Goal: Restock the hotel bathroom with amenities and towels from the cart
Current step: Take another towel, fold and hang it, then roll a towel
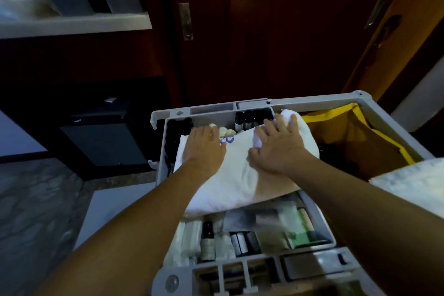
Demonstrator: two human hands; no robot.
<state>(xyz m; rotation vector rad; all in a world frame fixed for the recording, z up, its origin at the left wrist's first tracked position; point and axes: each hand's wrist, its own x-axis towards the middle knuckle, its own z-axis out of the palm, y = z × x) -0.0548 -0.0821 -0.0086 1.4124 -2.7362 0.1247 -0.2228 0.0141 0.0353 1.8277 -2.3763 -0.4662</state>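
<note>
As it lies across the cart (374, 103) | white folded towel (240, 175) | hands flat, fingers spread, pressing it

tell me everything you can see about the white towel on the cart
The white towel is a soft, folded cloth bundle with a bit of blue marking near its far edge. It lies slantwise across the top tray of the grey cart, covering part of the amenity compartments; small dark bottles show beyond it. The left hand and right hand both rest flat on it with fingers spread. Its near edge overhangs the packets below.
</note>
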